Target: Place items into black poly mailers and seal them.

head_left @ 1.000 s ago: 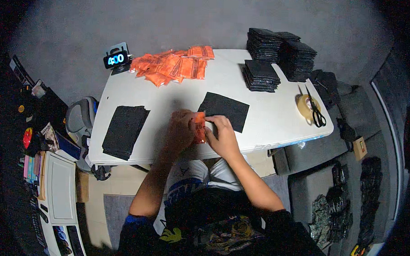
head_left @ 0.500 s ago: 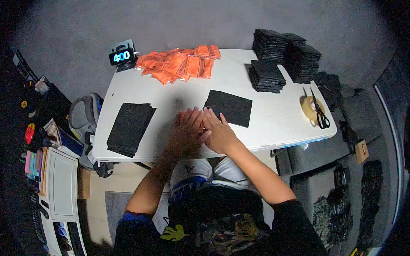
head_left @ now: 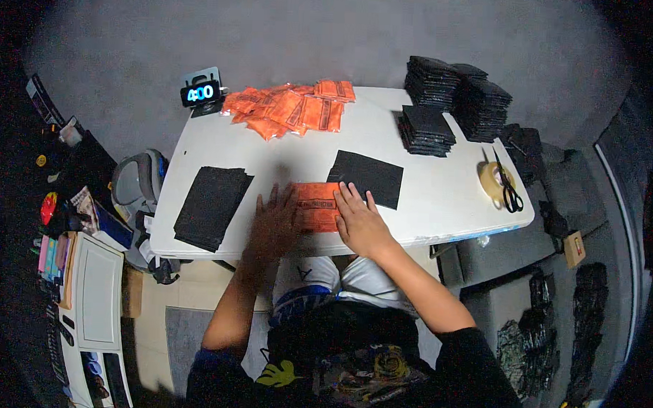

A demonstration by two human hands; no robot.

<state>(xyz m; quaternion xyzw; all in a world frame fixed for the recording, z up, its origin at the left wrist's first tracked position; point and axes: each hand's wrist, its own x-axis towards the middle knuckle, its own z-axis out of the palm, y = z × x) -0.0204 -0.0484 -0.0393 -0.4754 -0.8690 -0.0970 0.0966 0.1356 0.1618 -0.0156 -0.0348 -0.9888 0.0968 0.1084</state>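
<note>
A flat orange packet [head_left: 318, 206] with dark print lies at the near edge of the white table. My left hand [head_left: 272, 220] rests in shadow along its left side, fingers spread. On its right side my right hand [head_left: 362, 223] lies with fingers stretched out, the fingertips touching the packet's edge. Just beyond the right hand is a flat black sheet or pouch [head_left: 370, 178]. To the left of my left hand lies a slightly fanned stack of black pouches [head_left: 211, 208]. Neither hand grips anything.
A heap of orange packets [head_left: 286, 110] lies at the far left beside a phone on a stand [head_left: 200, 94]. Tall black stacks [head_left: 481, 109] rise at the far right, a shorter stack [head_left: 425, 130] before them. Black scissors [head_left: 512, 192] lie on a tape roll [head_left: 491, 182].
My hands have moved apart from close together over the orange packet to its two sides. The packet now shows flat between them. The view has shifted slightly.
</note>
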